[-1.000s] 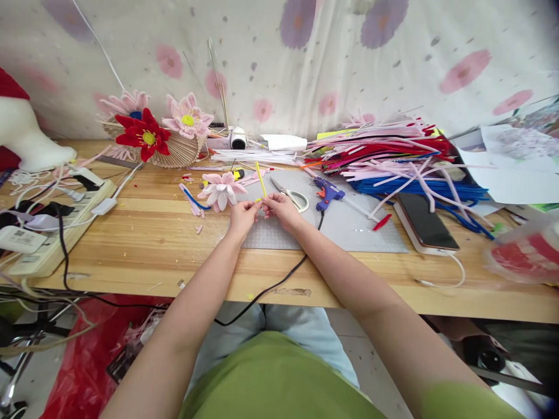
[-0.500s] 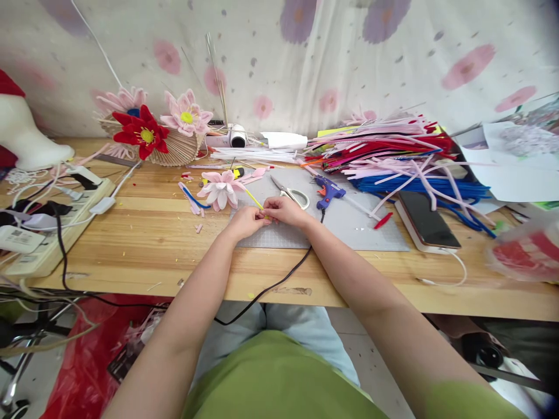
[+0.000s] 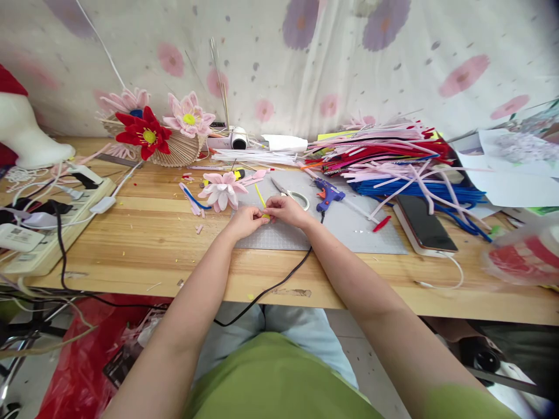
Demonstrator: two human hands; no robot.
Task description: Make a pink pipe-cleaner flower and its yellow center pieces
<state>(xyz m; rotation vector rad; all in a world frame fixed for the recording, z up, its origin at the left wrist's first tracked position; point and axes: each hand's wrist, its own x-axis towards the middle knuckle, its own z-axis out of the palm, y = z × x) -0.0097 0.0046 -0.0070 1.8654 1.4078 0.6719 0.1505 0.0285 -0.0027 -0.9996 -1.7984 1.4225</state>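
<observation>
My left hand (image 3: 245, 221) and my right hand (image 3: 285, 209) meet over the grey cutting mat (image 3: 349, 230) and both pinch the lower end of a thin yellow pipe cleaner (image 3: 261, 196). Its free end points up and away from me. A pink pipe-cleaner flower (image 3: 222, 190) lies just left of my hands on the wooden table (image 3: 144, 238). Scissors (image 3: 292, 194) and a blue glue gun (image 3: 328, 193) lie on the mat just beyond my right hand.
A big heap of pink, red and blue pipe cleaners (image 3: 393, 160) fills the back right, with a phone (image 3: 424, 223) beside it. Red and pink finished flowers (image 3: 151, 132) sit at the back left. A power strip (image 3: 48, 230) with cables lies at the left edge.
The yellow pipe cleaner stood up longer a second ago. My hands have drawn slightly nearer to me and lower on the mat, and its free end is now shorter and tilted.
</observation>
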